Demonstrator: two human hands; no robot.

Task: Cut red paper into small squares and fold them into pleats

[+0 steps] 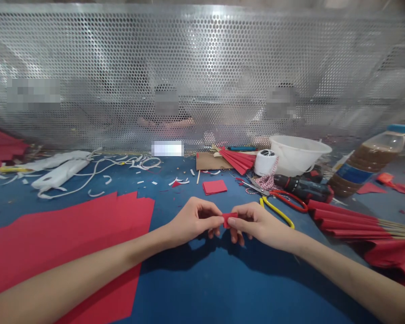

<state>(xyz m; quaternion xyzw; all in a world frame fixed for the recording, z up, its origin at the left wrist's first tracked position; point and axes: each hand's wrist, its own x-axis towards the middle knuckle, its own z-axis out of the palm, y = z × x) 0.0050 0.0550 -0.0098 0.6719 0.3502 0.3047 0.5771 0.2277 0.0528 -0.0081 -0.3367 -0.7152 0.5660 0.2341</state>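
Between my two hands, just over the blue table (219,283), is a small red piece of paper (228,218) that looks folded. The thumb and fingers of my left hand (195,222) pinch its left end. At the other end, my right hand (256,223) pinches it the same way. Part of the piece is covered by my fingertips. Beyond my hands lies a small stack of red paper rectangles (215,187). Large red paper sheets (97,234) lie partly under my left forearm.
Right of my hands are red-handled scissors (290,198), yellow-handled pliers (278,211), a drill (301,186), string, a white bucket (298,150), a bottle of brown liquid (360,166) and pleated red paper (350,220). Far left lies a white power strip (62,173). A perforated metal panel (202,67) stands behind.
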